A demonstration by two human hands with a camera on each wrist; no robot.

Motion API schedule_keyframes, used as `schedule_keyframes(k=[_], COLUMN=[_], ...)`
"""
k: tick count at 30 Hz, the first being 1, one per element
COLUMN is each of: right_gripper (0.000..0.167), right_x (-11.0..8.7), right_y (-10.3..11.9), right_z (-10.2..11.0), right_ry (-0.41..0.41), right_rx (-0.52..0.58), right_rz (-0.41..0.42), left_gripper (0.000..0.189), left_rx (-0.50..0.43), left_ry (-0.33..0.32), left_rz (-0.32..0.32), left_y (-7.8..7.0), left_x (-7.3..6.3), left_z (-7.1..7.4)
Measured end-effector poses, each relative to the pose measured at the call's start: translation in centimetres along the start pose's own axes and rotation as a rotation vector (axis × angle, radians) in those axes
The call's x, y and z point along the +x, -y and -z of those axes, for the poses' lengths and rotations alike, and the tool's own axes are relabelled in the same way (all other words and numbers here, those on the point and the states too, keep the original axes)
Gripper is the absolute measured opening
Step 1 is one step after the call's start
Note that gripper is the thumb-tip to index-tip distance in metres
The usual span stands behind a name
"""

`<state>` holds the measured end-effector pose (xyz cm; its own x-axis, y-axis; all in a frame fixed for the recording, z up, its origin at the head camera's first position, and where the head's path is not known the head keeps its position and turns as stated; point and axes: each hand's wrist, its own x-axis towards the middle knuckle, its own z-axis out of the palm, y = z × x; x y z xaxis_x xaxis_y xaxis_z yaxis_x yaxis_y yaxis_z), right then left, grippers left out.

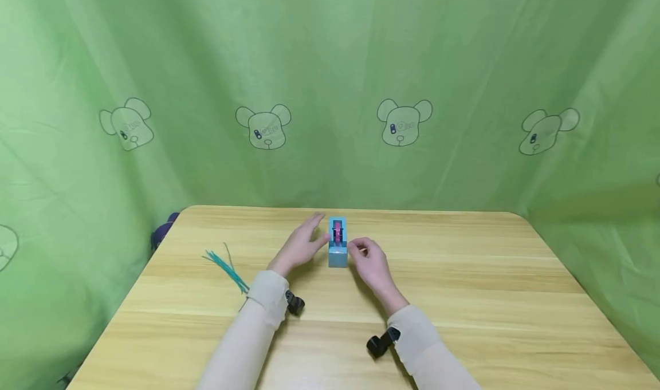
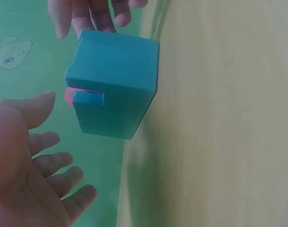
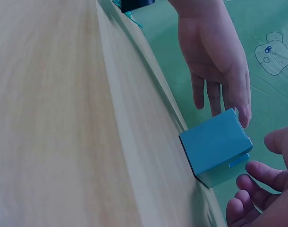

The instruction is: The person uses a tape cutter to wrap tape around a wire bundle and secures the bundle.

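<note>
A blue tape dispenser (image 1: pixel 337 257) with a pink wheel in its top slot stands on the table between the two hands. Its toothed edge shows along the top in the left wrist view. My left hand (image 1: pixel 301 245) is beside its left side, fingers extended and thumb apart, holding nothing. On the other side is my right hand (image 1: pixel 370 262), its fingers loosely bent and their tips close to the dispenser's right side. A gap shows between that hand's thumb and index finger (image 3: pixel 264 175) in the right wrist view, with nothing visible between them.
A loose bundle of thin teal strips (image 1: pixel 227 270) lies on the wooden table (image 1: pixel 490 275), left of the left forearm. Black wrist cameras (image 1: pixel 295 303) are strapped on both sleeves. Green curtains (image 1: pixel 330 166) with bear-head outlines hang behind the table and at the sides.
</note>
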<state>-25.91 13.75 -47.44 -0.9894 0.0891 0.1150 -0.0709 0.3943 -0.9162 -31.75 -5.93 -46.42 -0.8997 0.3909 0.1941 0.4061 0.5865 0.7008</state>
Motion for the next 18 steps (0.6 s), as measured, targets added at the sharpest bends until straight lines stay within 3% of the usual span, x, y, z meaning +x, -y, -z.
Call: schedule_keyframes(k=[10,18], right_gripper=[0.028,0.028], right_x=[0.4,0.8], right_y=[0.0,-0.1], right_z=[-0.5,-1.0], right_ry=[0.053,0.078], right_rx=[0.062,0.093], right_rz=[-0.049,-0.114], left_gripper=[0.063,0.063], left_rx=[-0.103,-0.234], left_ry=[0.041,0.084], left_rz=[0.044,0.016], left_y=[0.5,0.9], left_x=[0.9,1.4], left_z=[-0.3,-0.5])
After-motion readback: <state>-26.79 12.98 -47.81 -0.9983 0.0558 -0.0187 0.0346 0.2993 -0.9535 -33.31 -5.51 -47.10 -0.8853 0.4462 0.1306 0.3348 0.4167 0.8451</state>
